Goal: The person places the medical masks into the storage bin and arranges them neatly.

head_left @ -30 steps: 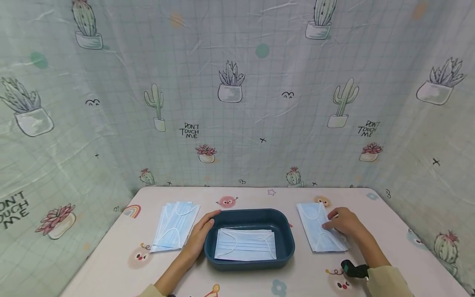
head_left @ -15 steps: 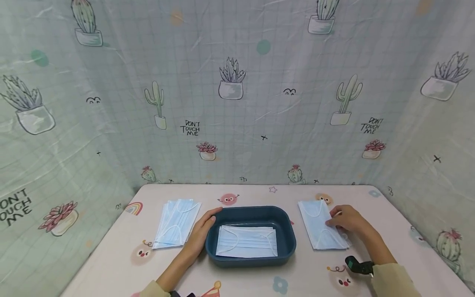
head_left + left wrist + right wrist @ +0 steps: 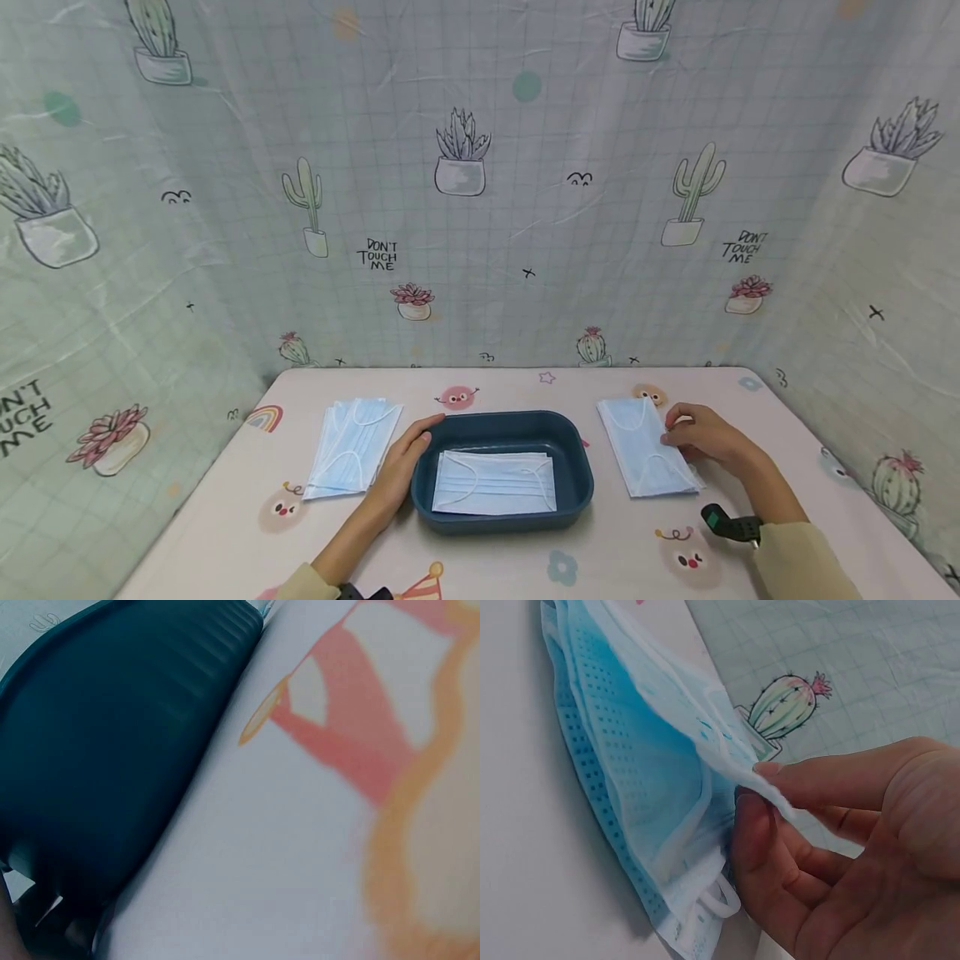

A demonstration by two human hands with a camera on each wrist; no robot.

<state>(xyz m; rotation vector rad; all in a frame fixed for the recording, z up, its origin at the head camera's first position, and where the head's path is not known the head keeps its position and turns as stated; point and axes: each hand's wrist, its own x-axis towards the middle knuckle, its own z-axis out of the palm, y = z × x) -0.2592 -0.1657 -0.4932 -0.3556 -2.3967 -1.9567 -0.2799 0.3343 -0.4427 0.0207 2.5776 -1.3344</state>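
Observation:
My right hand (image 3: 708, 435) pinches the right edge of the top face mask (image 3: 641, 442) on a small stack at the right. In the right wrist view, thumb and fingertips (image 3: 754, 825) hold that mask's edge (image 3: 757, 784) raised off the masks (image 3: 592, 742) beneath. My left hand (image 3: 397, 471) rests along the left side of a dark blue tray (image 3: 498, 523), its fingers extended towards the far left corner. Blue face masks (image 3: 495, 483) lie flat inside the tray. In the left wrist view, the tray's wall (image 3: 112, 750) hides most of that hand.
Another fanned stack of face masks (image 3: 352, 448) lies left of the tray, beside my left forearm. The table (image 3: 495, 575) has a pale cover with cartoon prints. A cactus-print curtain (image 3: 480, 250) surrounds its back and sides.
My right hand has gone from touching the top mask to lifting its right edge slightly. The left hand and the tray stay together; the head view has shifted a little.

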